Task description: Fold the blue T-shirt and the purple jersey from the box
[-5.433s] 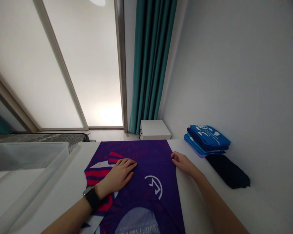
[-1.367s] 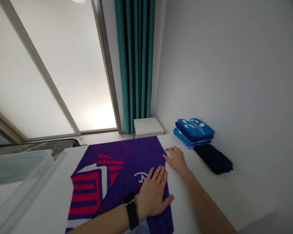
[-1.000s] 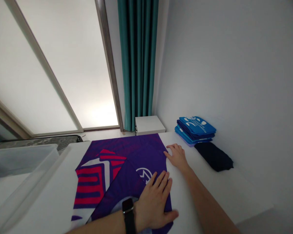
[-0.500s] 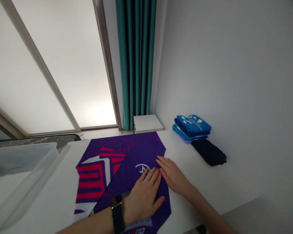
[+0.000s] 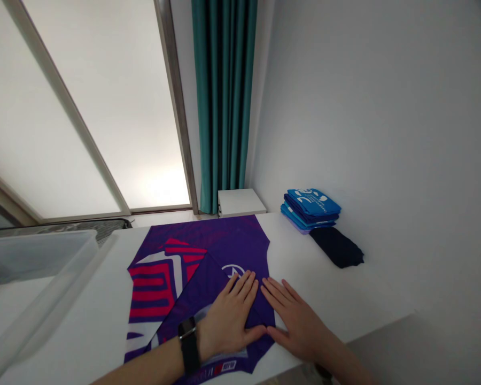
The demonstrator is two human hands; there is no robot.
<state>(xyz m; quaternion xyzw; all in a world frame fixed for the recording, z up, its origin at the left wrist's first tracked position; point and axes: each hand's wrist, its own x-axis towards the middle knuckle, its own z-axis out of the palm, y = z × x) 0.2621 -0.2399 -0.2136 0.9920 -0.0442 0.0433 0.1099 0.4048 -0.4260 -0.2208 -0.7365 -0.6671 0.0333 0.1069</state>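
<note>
A purple shirt (image 5: 240, 238) with red and white stripes and a white round logo lies partly folded on the white table (image 5: 344, 299). My left hand (image 5: 232, 313), with a black watch (image 5: 188, 342) on the wrist, rests flat on the shirt just below the logo. Its fingers are stretched out and the thumb points right. My right hand (image 5: 296, 318) lies open across the shirt's right edge, its fingertips on the purple cloth and its palm over the table. The two thumb tips almost meet. Neither hand grips anything.
Behind on the right is a stack of folded blue clothes (image 5: 312, 206), with a dark folded cloth (image 5: 336, 246) in front of it. A clear plastic bin (image 5: 76, 256) stands at the left. Beyond the table are a small white cabinet (image 5: 240, 202) and a green curtain (image 5: 224, 107).
My right hand has slid toward me along the shirt's right edge, its thumb now spread toward my left thumb. My left hand has shifted slightly left. The shirt's right edge lies a little straighter.
</note>
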